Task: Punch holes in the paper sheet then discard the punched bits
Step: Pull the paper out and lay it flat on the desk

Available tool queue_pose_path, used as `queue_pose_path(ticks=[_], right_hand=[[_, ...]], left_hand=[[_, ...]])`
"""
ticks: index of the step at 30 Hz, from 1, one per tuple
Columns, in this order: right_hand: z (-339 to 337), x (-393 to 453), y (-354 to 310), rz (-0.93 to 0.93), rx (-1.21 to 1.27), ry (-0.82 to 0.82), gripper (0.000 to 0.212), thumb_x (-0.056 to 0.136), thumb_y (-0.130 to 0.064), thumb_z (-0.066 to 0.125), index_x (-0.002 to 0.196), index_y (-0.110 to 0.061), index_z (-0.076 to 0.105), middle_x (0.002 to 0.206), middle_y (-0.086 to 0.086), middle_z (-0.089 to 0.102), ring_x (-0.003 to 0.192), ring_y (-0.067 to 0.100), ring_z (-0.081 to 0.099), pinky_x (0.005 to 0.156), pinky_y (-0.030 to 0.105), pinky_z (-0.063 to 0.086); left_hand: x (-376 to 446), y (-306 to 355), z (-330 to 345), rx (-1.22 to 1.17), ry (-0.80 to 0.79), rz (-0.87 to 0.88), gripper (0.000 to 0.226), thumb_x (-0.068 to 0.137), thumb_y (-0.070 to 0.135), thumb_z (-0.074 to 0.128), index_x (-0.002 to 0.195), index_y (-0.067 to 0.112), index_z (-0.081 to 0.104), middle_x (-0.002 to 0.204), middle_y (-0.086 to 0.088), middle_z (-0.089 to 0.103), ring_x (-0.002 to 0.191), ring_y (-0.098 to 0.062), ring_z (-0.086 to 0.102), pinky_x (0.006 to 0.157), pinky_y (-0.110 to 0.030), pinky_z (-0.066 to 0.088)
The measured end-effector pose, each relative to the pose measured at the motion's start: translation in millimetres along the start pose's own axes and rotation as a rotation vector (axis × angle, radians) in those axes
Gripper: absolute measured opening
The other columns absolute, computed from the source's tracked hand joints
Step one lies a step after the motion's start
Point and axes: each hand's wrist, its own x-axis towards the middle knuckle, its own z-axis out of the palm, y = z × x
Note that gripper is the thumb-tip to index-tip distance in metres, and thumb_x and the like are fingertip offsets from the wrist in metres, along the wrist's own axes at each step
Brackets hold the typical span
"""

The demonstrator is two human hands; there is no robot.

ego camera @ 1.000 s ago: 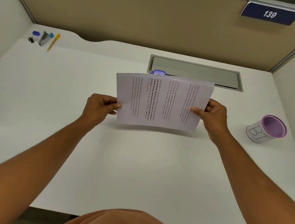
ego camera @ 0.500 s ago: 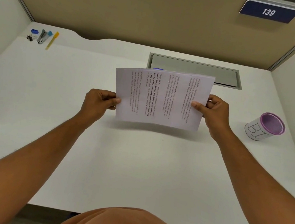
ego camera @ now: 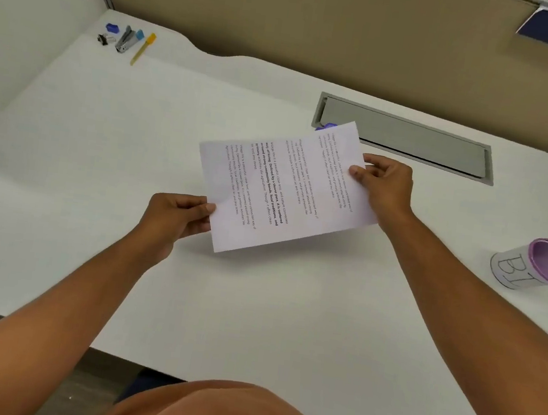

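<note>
Pinching paper sheet | left hand | right hand

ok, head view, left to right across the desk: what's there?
binder clip → stapler → yellow pen → left hand → paper sheet → right hand → purple-rimmed cup
</note>
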Motion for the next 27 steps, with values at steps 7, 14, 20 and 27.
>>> queue_pose_path(ticks=[7,14,20,27], right_hand=[[106.3,2.8,-39.6,-0.058,-0.052,-0.173,0.036,0.081,-0.021,0.090,0.115,-0.020,0.078,0.081,-0.015,0.073,0.066,-0.008,0.069,0.065,0.007,0.049],[229.7,-11.9,-95.3,-0.138,-0.113,-0.314,0.033,0.074,-0.024,0.093,0.105,-0.024,0.081,0.092,-0.007,0.078,0.087,0.009,0.074,0.085,0.022,0.056],[341.0,-23.5,-136.2,-0.192,-0.164,-0.446,0.027,0.074,-0.025,0.091,0.099,-0.028,0.082,0.089,-0.011,0.080,0.083,0.007,0.076,0.082,0.025,0.059],[452.0,-32.5,-172.5,-0.259,-0.245,-0.552,0.020,0.072,-0.026,0.089,0.078,-0.040,0.075,0.068,-0.023,0.074,0.062,-0.011,0.068,0.066,0.012,0.051]], left_hand=[[-35.1,-24.6,-71.5,-0.148,0.227,-0.060,0.019,0.090,0.002,0.081,0.109,-0.002,0.080,0.108,-0.014,0.083,0.084,-0.023,0.080,0.075,-0.026,0.067],[-56.8,-40.1,-147.4,-0.322,0.420,-0.076,0.014,0.089,0.002,0.083,0.103,0.002,0.082,0.105,-0.012,0.084,0.087,-0.024,0.082,0.075,-0.027,0.066],[-59.3,-43.2,-211.6,-0.425,0.564,-0.103,0.022,0.087,0.004,0.085,0.109,-0.002,0.080,0.106,-0.015,0.083,0.095,-0.029,0.082,0.077,-0.029,0.067],[-45.8,-40.9,-272.4,-0.520,0.668,-0.127,0.019,0.086,0.001,0.085,0.103,-0.004,0.079,0.098,-0.014,0.084,0.084,-0.024,0.082,0.075,-0.027,0.066]])
